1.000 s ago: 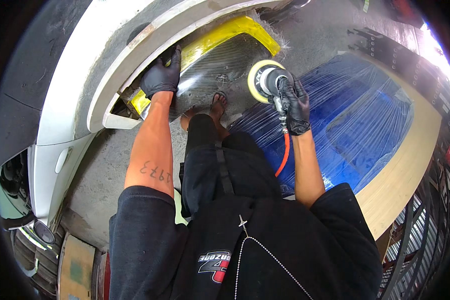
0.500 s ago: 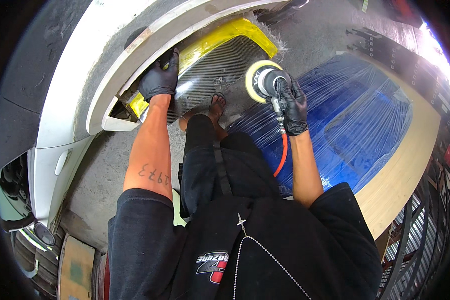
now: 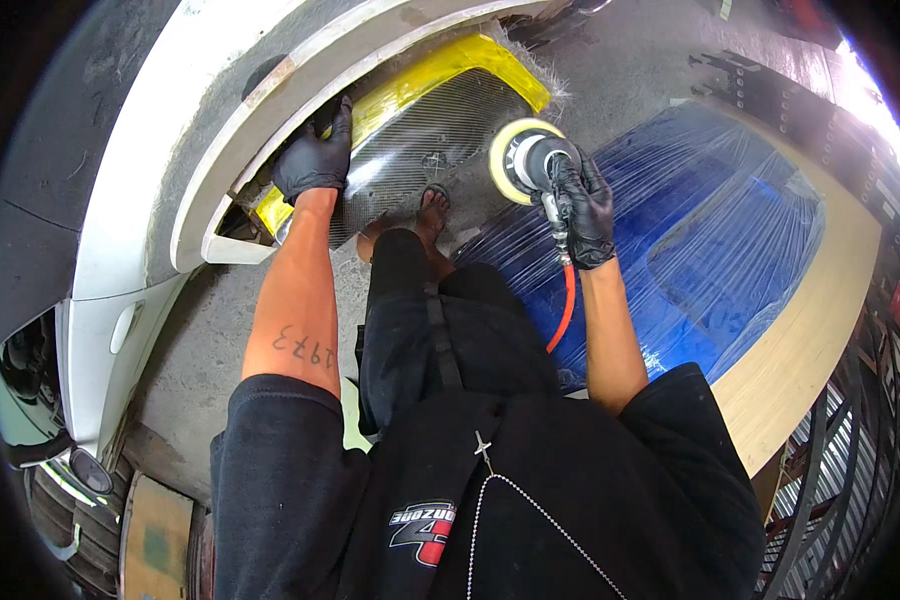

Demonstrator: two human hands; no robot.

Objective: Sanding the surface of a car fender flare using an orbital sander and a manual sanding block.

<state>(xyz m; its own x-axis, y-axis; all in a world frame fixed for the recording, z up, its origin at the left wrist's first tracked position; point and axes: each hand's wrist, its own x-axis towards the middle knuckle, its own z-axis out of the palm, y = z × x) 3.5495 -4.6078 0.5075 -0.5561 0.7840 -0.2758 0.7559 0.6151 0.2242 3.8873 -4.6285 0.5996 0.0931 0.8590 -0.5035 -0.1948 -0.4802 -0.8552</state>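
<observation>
Left hand (image 3: 312, 165) contacts panel (image 3: 430, 125), grip indeterminate; right hand (image 3: 582, 212) grasps sander (image 3: 544, 156). Apparent step: sanding; next move calls for seating yellow pad (image 3: 499, 170) flat.

One gloved left hand (image 3: 308, 168), one gloved right hand (image 3: 588, 215), one sander (image 3: 540, 162), one red hose (image 3: 569, 305), one yellow-edged panel (image 3: 435, 125), one white car (image 3: 115, 240), one plastic-covered blue panel (image 3: 705, 260), one tan board (image 3: 820, 320), one necklace (image 3: 491, 478), one cross pendant (image 3: 483, 444)

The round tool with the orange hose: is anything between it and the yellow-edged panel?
Nothing visible stands between the tool, held in the right hand, and the panel. The left hand is at the panel's left end.
</observation>
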